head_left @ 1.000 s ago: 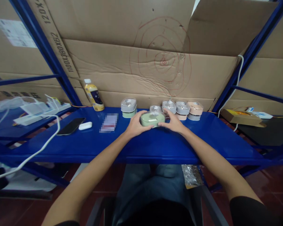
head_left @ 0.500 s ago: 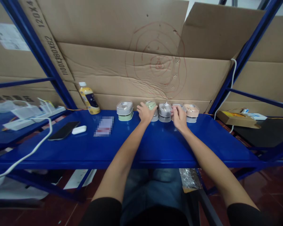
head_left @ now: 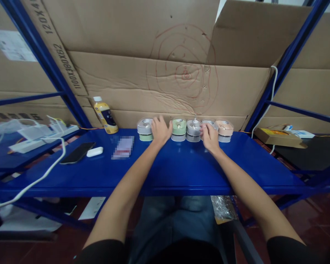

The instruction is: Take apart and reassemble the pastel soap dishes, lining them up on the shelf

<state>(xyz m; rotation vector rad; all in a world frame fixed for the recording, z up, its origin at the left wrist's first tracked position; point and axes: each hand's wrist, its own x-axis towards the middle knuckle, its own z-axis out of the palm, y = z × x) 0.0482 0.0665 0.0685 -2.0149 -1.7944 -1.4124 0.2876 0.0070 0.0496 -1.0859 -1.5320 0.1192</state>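
A row of small rounded plastic boxes with clear-looking lids stands at the back of the blue table. My left hand (head_left: 161, 131), fingers spread, is beside the grey-over-green box (head_left: 145, 126) at the left end; I cannot tell whether it touches it. To that hand's right is a green-topped box (head_left: 178, 126), standing against a grey box (head_left: 193, 128). Curled fingers of my right hand (head_left: 209, 138) rest in front of another grey box (head_left: 213, 124), partly hiding it; what they grip, if anything, is hidden. A peach-topped box (head_left: 224, 128) ends the row at right.
On the left are a yellow bottle (head_left: 106, 115), a blurred-out packet (head_left: 123, 147), a white earphone case (head_left: 95, 151), a dark phone (head_left: 77, 153) and a white cable (head_left: 44, 179). Cardboard (head_left: 121, 80) backs the table (head_left: 176, 172); an open carton (head_left: 282, 137) lies at right.
My left hand has moved left, off the green-topped box and over beside the grey-over-green one. The green-topped box now shows fully. My right hand stays by the grey boxes.
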